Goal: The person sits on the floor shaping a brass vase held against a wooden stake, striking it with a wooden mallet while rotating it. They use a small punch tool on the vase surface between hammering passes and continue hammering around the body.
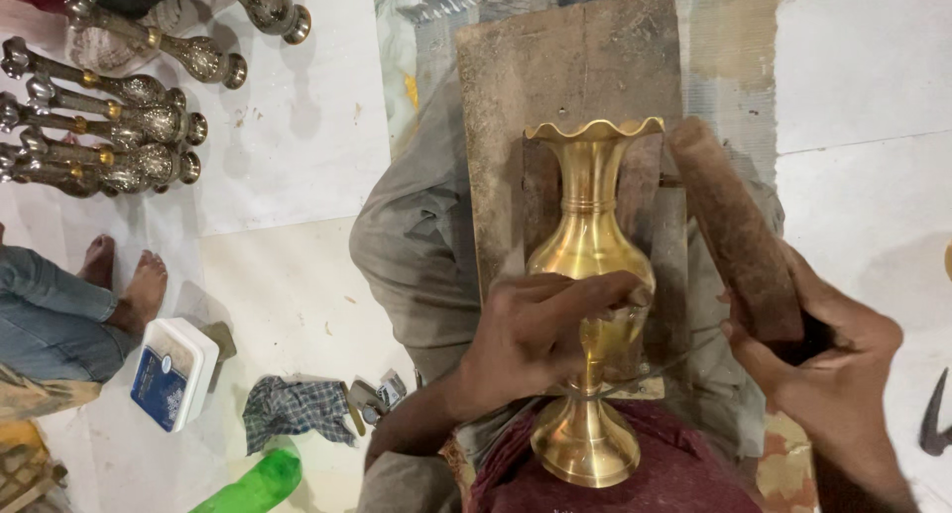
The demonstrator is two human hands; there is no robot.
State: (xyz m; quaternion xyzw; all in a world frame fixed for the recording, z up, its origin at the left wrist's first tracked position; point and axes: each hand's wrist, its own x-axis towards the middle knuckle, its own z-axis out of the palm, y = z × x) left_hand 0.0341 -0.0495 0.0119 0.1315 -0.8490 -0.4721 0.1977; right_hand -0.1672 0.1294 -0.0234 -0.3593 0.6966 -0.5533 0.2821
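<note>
Lying along the 12–6 o'clock line, the brass vase (589, 265) points its fluted mouth to 12. Left hand (531, 340) clasps its belly; right hand (828, 359), at 3 o'clock, grips a wooden block (734, 230).

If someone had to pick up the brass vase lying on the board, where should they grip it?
Probably the narrow stem just above the foot of the brass vase, from its free right side. The belly is wide and smooth, and the left hand covers it.
</note>
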